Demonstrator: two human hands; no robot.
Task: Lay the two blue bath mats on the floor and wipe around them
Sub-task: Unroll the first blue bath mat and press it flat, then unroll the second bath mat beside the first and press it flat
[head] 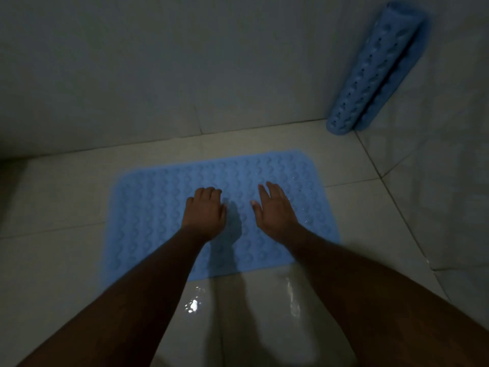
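Note:
One blue bath mat (pixel 158 207) with a wavy raised pattern lies flat on the tiled floor in the middle of the view. My left hand (pixel 205 213) is over its centre with the fingers bent down at the knuckles, holding nothing. My right hand (pixel 274 207) is just to the right of it, fingers straight and spread, palm down on or just above the mat. A second blue bath mat (pixel 375 67), rolled up, leans upright in the corner at the far right against the wall.
The floor (pixel 66 255) is pale glossy tile with wet, shiny patches (pixel 193 305) near the mat's near edge. Tiled walls (pixel 132 75) close the space at the back and on the right. The light is dim.

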